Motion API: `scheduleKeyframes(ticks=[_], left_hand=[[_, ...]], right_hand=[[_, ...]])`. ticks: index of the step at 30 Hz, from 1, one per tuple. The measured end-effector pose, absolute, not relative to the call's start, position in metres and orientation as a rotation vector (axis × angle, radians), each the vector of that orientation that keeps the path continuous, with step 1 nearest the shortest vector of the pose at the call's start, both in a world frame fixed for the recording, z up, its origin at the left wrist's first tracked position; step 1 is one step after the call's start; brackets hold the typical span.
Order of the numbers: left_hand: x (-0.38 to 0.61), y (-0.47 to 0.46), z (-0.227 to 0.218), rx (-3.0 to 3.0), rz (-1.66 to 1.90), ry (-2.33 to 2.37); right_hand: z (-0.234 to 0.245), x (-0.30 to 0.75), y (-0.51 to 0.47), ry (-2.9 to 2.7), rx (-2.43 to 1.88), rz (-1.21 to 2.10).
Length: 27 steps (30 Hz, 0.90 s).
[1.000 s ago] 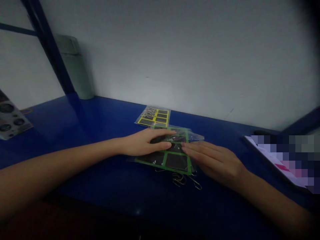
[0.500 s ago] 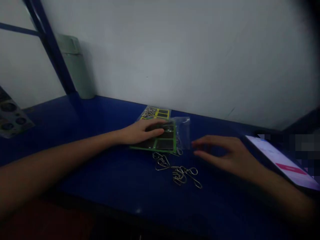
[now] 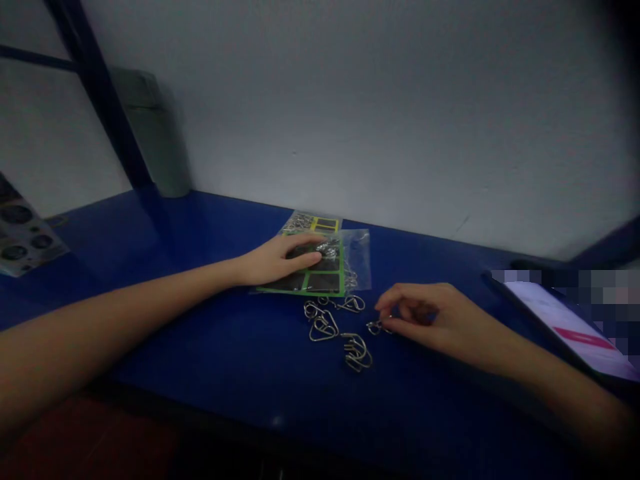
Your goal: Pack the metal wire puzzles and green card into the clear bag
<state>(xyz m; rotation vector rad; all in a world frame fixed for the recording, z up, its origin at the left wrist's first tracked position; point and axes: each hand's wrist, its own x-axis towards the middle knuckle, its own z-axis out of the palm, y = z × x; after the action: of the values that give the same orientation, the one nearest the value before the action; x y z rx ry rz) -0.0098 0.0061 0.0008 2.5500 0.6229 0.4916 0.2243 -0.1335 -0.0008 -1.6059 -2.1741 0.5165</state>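
Note:
My left hand [image 3: 280, 260] lies flat, fingers apart, on a clear plastic bag [image 3: 357, 257] with a green-bordered dark card [image 3: 324, 283] inside. Some wire pieces show through the bag's right side. Just right of the loose pile, my right hand [image 3: 425, 310] pinches a bent metal wire puzzle piece [image 3: 374, 327], its far part hidden by the fingers. Several more wire puzzle pieces rest on the blue table: a looped, heart-like one [image 3: 323, 327], a curled one [image 3: 357, 353] nearer me, and another [image 3: 353, 304] by the bag's lower edge.
Behind the bag lies a second bag [image 3: 326, 224] with a yellow-bordered card and wire pieces. A lit phone or tablet [image 3: 565, 320] is at the right. A green-grey bottle [image 3: 157, 133] stands by the wall and blue post. A patterned box [image 3: 27, 233] sits far left on the blue table [image 3: 210, 347].
My right hand has come down and closed on a wire puzzle piece, now apart from the curled one. Under my left hand the bag has shifted slightly left, uncovering more wire pieces.

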Motion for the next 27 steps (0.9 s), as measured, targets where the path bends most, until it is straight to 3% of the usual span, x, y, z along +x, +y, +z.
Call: scheduleKeyframes(ticks=[5, 12, 19, 27], left_hand=[[-0.009, 0.006, 0.002, 2.532, 0.476, 0.595], [-0.006, -0.007, 0.005, 2.450, 0.451, 0.466], [-0.002, -0.026, 0.010, 2.369, 0.386, 0.320], [-0.002, -0.019, 0.008, 2.366, 0.427, 0.372]], right_hand=[[-0.001, 0.227, -0.131, -1.814, -1.418, 0.585], [-0.002, 0.207, -0.132, -1.381, -1.211, 0.367], [-0.009, 0.190, -0.131, -1.514, -1.180, 0.214], [-0.011, 0.197, -0.132, -2.070, -1.096, -0.107]])
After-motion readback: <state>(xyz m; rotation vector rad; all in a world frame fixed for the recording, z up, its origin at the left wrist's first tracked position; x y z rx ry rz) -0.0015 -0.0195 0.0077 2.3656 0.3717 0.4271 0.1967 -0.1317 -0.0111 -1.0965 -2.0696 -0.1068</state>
